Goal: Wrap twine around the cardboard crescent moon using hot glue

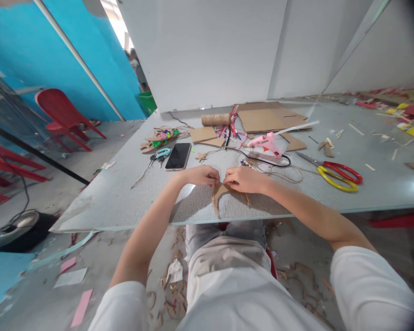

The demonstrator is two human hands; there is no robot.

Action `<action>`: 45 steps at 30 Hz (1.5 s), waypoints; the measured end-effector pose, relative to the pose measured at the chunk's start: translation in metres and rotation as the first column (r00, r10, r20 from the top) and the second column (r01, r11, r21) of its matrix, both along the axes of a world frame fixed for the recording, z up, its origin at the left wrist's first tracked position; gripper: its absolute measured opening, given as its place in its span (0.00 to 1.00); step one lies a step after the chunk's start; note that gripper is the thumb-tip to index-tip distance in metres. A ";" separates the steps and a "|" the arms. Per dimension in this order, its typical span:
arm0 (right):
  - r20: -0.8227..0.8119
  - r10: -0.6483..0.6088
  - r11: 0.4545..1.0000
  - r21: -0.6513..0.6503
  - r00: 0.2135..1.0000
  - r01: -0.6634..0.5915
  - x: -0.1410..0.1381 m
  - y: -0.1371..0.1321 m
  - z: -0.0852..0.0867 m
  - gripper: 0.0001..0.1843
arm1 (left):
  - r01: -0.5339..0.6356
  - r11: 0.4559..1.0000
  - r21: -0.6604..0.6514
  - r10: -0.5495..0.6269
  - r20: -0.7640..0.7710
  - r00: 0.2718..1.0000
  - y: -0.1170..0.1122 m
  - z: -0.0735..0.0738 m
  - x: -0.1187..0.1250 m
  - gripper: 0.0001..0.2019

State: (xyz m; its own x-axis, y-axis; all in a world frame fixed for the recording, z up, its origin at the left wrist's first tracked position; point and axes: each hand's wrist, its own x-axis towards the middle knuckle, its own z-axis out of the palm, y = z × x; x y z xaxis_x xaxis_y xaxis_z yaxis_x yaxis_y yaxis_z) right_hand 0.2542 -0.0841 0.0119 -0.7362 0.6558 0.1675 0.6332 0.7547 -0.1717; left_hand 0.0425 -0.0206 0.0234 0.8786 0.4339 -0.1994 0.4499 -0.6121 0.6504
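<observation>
One cardboard arch (221, 189), pinched at its crown

Nearest, just inside the near edge of the grey table (106, 207), the arch bows toward 12 o'clock, its hollow facing 6. Its long axis, tip to tip, seems to run roughly 9 to 3. The left hand (206, 175) has its fingertips gathered narrowly on the crown; the right hand (244, 179) grips just beside it, fingers curled, exact contact hidden. Holding there probably steadies the curve while leaving both ends free. From the arch, scissors (326, 166) lie at 3 o'clock, a phone (178, 156) at 10. Farther, a pink glue gun (269, 144) sits between 1 and 2, likely for easy right-hand reach. Beyond, a twine roll (215, 120) lies at 12, cardboard sheets (267, 120) at 1.
</observation>
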 end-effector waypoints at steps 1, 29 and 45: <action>0.010 -0.001 1.000 0.005 1.000 0.001 0.000 -0.001 0.001 0.14 | -0.002 1.000 0.007 0.002 0.005 1.000 0.000 0.000 0.000 0.08; 0.055 -0.035 0.996 0.080 0.998 0.031 0.000 0.002 -0.002 0.10 | -0.048 0.993 0.107 0.042 0.054 0.998 0.000 -0.011 0.008 0.05; 0.136 -0.056 0.997 0.054 0.989 0.050 -0.003 -0.006 0.008 0.13 | 0.024 0.999 -0.042 -0.024 0.014 1.000 0.007 -0.009 -0.004 0.12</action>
State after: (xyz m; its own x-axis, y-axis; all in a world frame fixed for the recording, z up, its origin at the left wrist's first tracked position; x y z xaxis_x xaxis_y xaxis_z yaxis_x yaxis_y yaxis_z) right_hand 0.2509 -0.0899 0.0200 -0.7189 0.6878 0.1005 0.6875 0.7249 -0.0428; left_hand 0.0386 -0.0137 0.0141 0.8914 0.4040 -0.2054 0.4265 -0.5947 0.6815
